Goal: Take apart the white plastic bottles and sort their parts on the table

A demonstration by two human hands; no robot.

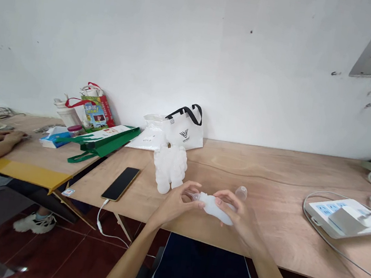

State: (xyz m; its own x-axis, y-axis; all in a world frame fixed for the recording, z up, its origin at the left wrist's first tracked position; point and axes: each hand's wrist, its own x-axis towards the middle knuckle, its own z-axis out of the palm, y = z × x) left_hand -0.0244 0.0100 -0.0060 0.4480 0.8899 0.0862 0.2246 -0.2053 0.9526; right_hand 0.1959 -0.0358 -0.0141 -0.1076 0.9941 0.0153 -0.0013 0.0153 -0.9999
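A small translucent white plastic bottle (217, 210) lies on its side, held just above the table's front edge. My right hand (235, 211) is wrapped round its body. Around a clear part (192, 196) at the bottle's neck end, my left hand (176, 202) curls with thumb and fingers; whether that part is a nozzle or a pump I cannot tell. A clear round cap (241, 193) rests on the table beyond my right hand. Left of my hands stands a cluster of several similar white bottles (169, 164), close together.
A phone (120, 183) with a white cable lies on the table (281, 172) at left. White bags (186, 132) lean against the wall. A white device (344, 218) with a cable sits at right. On the neighbouring table are a green bag (108, 141) and another person's hands (11, 138).
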